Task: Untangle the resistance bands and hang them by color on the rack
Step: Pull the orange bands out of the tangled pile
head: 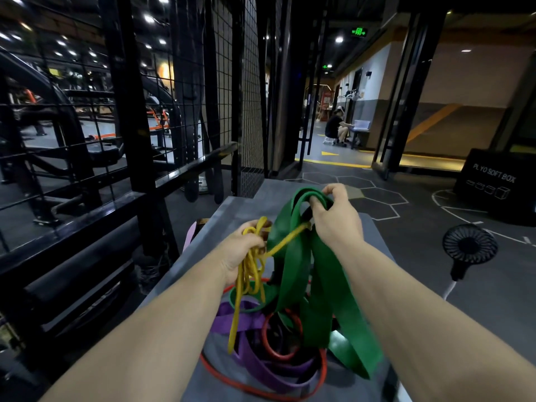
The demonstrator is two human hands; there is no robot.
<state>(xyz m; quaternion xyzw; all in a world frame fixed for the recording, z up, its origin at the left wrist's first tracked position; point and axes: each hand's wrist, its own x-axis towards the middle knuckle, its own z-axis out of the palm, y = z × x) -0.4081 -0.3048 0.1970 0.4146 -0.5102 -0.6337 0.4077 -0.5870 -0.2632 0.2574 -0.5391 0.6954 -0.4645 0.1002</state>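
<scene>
At centre frame the left hand (242, 250) has its fingers closed around the yellow band (246, 281) while the right hand (333, 219) pinches the wide green band (322, 288) above the grey tabletop (237, 210), so pulling apart may cinch the yellow strand crossing between them.

two hands (243, 250), four band colours (316, 285), one fan (469, 247)
</scene>
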